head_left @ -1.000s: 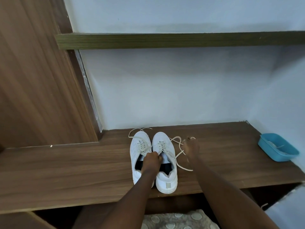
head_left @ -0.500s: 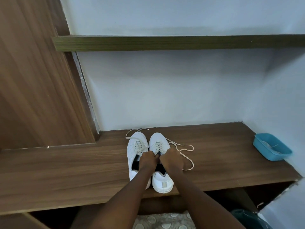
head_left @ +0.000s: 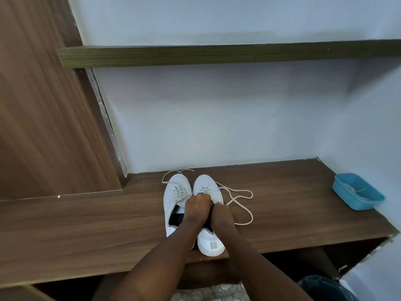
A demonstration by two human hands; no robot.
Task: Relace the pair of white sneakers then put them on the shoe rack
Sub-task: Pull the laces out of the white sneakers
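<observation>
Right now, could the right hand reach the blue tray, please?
Probably yes: only bare shelf and a loose lace lie between the right hand and the blue tray, though it grips the right sneaker.

Room either side of the sneakers [head_left: 176, 193]
Bare tabletop [head_left: 86, 224] left and right of them; loose lace [head_left: 251, 216] loops just to their right, blue tray [head_left: 352, 203] in the far right corner, wall [head_left: 217, 127] close behind, shelf [head_left: 217, 54] overhead

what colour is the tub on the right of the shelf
The small rectangular plastic tub is blue; head view shows it.
</observation>
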